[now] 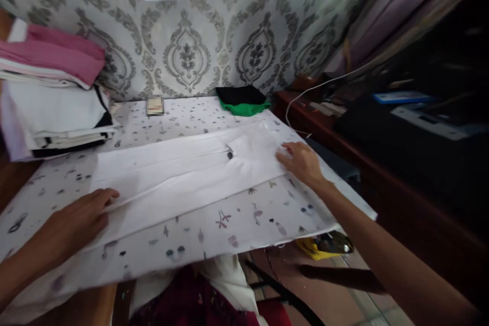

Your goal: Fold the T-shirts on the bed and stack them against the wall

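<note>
A pair of white trousers [198, 178] lies flat on the patterned tablecloth, legs to the left and waist to the right. A small dark spot [229, 155] shows between the legs near the crotch. My left hand [86, 216] rests at the leg ends, its fingers stretched over the fabric. At the waist end, my right hand [301, 160] touches the cloth with its fingers apart. A few creases run along the nearer leg. The undersides of both hands are hidden.
A stack of folded clothes [57, 107] stands at the left. Near the wall lie a black and green folded garment [244, 99] and a small blurred square item [155, 105]. A white cable [328, 80] crosses the dark wooden furniture [367, 183] on the right.
</note>
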Available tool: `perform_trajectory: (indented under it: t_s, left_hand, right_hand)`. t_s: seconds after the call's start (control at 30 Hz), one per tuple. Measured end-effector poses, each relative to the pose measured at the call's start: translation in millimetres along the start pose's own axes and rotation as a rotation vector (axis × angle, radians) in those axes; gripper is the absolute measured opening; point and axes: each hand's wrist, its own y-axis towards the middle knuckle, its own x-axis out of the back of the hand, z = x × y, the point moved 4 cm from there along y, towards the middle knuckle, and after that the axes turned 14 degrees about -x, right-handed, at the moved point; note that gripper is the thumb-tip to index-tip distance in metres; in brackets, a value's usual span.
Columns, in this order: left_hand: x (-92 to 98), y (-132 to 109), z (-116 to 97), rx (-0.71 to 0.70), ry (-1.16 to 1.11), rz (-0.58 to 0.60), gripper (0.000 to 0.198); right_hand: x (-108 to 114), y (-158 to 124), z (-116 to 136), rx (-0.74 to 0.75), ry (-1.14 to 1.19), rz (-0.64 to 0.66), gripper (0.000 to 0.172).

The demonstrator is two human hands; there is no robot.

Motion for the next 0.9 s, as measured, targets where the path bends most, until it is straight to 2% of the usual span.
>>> perform_trajectory:
  t_s: [0.13,0.2,0.33,0.4,0.5,0.63,0.8,0.9]
  left_hand:
    - [12.4,3,2,0.09,0.042,0.081,0.051]
    - [14.2,6,9,0.118,-0.01,0.066,0.053]
    - [12.3,13,22,0.08,-0.174,0.004,0.058]
    - [10.4,14,27,0.074,-0.227,-0.01,0.057]
    - [8.5,14,28,0.083,-0.278,0.0,0.052]
    - [12.1,9,22,0.065,-0.341,-0.05,0.047]
    - [14.6,11,26,0.164,-0.371,-0.094,0.053]
    - [15.3,17,28,0.15,-0.232,-0.131,0.045]
  right_hand:
    - [-8,26,29,0.144,-0.053,0.039,0.042]
    - [-16,40,49,0.23,-0.034,0.103,0.045]
    - [-35,63,81,0.352,-0.072,0.233,0.054]
    - [-40,72,87,0.353,-0.116,0.289,0.049]
    - [-41,77,90,0.32,-0.129,0.33,0.029]
    - [-33,71,90,0.293,-0.05,0.273,0.015]
    - [-24,61,89,0.199,0.147,0.085,0.014]
    - [-26,56,91,0.17,0.182,0.069,0.019]
